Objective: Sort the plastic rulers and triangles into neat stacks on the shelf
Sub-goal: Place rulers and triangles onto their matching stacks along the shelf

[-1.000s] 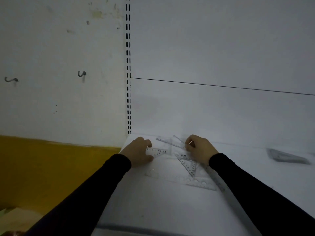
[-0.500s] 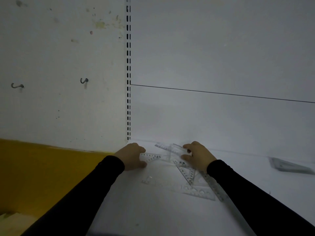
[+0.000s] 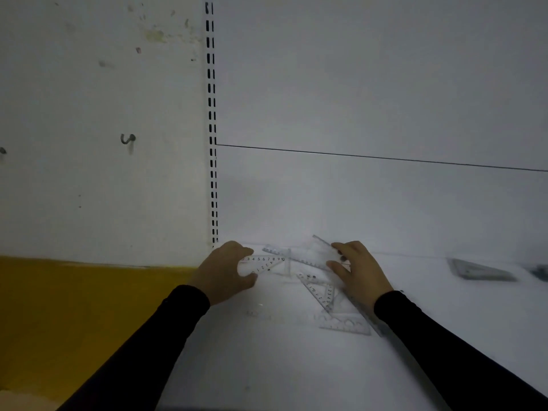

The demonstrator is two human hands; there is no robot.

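Note:
Several clear plastic rulers and triangles lie jumbled at the back left of the white shelf (image 3: 296,366). My left hand (image 3: 222,271) curls round the left corner of a clear triangle (image 3: 264,264) with printed numbers. My right hand (image 3: 360,269) pinches a clear plastic piece (image 3: 318,253) lifted and tilted above the pile. Another triangle (image 3: 321,292) lies flat below that hand. A straight ruler with stencil holes (image 3: 345,324) rests nearer me, and a long ruler (image 3: 370,318) runs partly under my right sleeve.
A stack of clear triangles (image 3: 480,269) sits at the far right of the shelf, with a darker item (image 3: 541,272) at the frame edge. A slotted upright (image 3: 212,129) marks the shelf's left end. White back panel behind; yellow wall band (image 3: 74,307) to the left.
My right hand has raised its clear piece off the pile and tilted it. My left hand has closed round the numbered triangle's corner. The view has tipped slightly.

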